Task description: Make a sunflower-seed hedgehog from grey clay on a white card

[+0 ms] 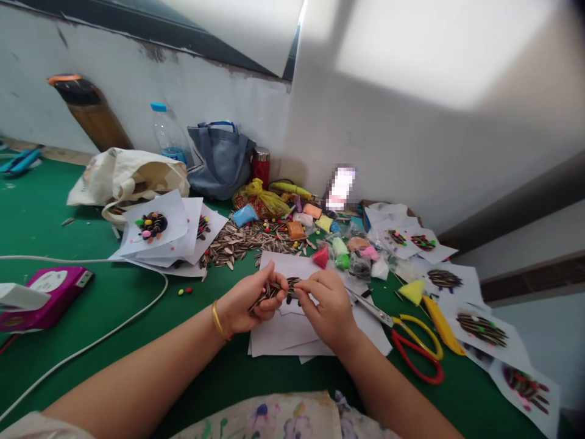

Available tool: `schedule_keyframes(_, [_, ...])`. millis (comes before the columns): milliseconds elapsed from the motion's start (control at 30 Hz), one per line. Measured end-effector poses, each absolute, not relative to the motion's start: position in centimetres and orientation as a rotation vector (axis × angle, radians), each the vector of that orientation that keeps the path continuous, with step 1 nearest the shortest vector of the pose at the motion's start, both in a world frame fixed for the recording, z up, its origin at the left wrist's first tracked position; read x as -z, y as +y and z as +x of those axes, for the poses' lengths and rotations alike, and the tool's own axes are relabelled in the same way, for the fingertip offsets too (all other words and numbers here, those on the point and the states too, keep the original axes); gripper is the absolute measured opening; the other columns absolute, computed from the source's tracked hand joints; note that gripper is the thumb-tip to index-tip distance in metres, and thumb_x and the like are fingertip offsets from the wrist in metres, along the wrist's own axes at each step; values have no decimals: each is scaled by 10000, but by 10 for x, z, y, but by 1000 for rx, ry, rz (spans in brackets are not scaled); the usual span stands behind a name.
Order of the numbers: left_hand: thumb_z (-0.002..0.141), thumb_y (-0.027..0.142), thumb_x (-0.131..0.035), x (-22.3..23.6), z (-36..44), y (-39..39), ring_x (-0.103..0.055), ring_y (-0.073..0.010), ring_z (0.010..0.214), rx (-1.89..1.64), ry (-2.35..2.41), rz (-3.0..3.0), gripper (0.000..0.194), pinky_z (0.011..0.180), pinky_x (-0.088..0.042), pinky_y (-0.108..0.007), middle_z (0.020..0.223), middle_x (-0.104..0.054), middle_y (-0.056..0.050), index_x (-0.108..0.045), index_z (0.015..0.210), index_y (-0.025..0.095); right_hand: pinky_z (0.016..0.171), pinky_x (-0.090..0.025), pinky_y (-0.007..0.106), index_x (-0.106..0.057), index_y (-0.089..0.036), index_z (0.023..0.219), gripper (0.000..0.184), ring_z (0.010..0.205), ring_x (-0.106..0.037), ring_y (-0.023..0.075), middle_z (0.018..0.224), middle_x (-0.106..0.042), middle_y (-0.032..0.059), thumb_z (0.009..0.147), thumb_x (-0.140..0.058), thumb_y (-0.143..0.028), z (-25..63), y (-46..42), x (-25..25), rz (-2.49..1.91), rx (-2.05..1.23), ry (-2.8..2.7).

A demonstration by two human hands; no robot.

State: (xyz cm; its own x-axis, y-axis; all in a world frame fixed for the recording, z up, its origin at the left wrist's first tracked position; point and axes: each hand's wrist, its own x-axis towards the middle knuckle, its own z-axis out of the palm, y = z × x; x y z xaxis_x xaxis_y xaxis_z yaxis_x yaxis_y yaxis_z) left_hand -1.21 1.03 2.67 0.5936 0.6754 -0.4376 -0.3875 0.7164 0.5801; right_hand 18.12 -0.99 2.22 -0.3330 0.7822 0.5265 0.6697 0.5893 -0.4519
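My left hand (258, 299) is curled around a handful of striped sunflower seeds (266, 294), palm turned up. Thumb and forefinger of my right hand (326, 305) are pinched together on what looks like a single sunflower seed, mostly covered by the fingertips. Both hands are over a stack of white paper sheets (278, 341). On the top sheet, a cluster of dark seeds (292, 285) sits between the hands, partly hidden by the fingers. Behind the paper lies a loose pile of sunflower seeds (233, 241) mixed with small coloured bits.
Scissors (411, 338) with red and yellow handles lie to the right, by a yellow cutter (443, 326). Seed-decorated sheets (482, 286) line the right edge; others (183, 244) are stacked at left. Bagged coloured clay (340, 247) sits behind. A white cable (114, 329) crosses the green table.
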Motion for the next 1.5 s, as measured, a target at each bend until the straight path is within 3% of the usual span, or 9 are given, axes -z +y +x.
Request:
schedule_keyframes(300, [988,459,-363,-25,-6,4,-421,-26,451,-706,432,-137,423,356,-283,-76,671,-489,-18,-554,809,126,779,-428,374,-689,-245,1047,210,826,-555,193,847,-612,47,898,-563,-168,173,-21,-30,-1005,-239,-2029])
schedule_keyframes(467, [972,246,-425,-22,-2,3,-573,-76,580,-858,458,-211,240,524,-503,-160,746,-572,-50,-573,826,126,771,-418,376,-669,-248,1099,231,821,-549,193,861,-609,44,895,-573,-196,171,-23,-30,-971,-187,-2047])
schedule_keyframes(567, [946,208,-446,-22,-1,3,-657,-153,702,-903,515,-165,209,637,-568,-258,813,-639,-88,-613,852,127,777,-402,375,-683,-233,1011,146,823,-545,191,854,-615,39,882,-615,-236,168,-24,-27,-967,-139,-2093])
schedule_keyframes(667, [931,206,-457,-24,1,2,-685,-194,757,-910,510,-99,211,648,-574,-286,840,-671,-103,-635,853,125,795,-391,376,-688,-234,935,86,848,-545,197,866,-628,40,884,-625,-264,165,-24,-23,-1013,-92,-2143])
schedule_keyframes(967, [946,235,-462,-24,0,0,-705,-193,801,-882,476,-51,221,671,-591,-291,926,-700,-116,-649,898,126,811,-409,376,-660,-220,943,89,873,-555,199,906,-636,46,898,-584,-211,169,-20,-21,-1034,-151,-2086])
schedule_keyframes(1100, [947,228,-471,-27,2,-2,-710,-205,865,-907,530,-61,218,781,-593,-334,949,-712,-117,-657,946,115,828,-412,391,-649,-214,1027,145,885,-551,213,929,-637,57,902,-574,-213,173,-16,-20,-1124,-138,-2037])
schedule_keyframes(1200, [955,246,-466,-28,3,-2,-713,-195,838,-902,561,-50,240,748,-594,-313,974,-715,-124,-661,1007,116,811,-408,387,-664,-227,1071,189,867,-543,218,900,-627,54,897,-591,-240,174,-15,-21,-1185,-142,-2083])
schedule_keyframes(1500, [970,276,-446,-26,2,-1,-703,-214,927,-888,547,-10,274,769,-592,-316,1070,-697,-148,-639,1080,115,793,-403,367,-692,-217,896,86,844,-539,204,863,-623,45,896,-607,-234,175,-13,-24,-1196,-266,-2074])
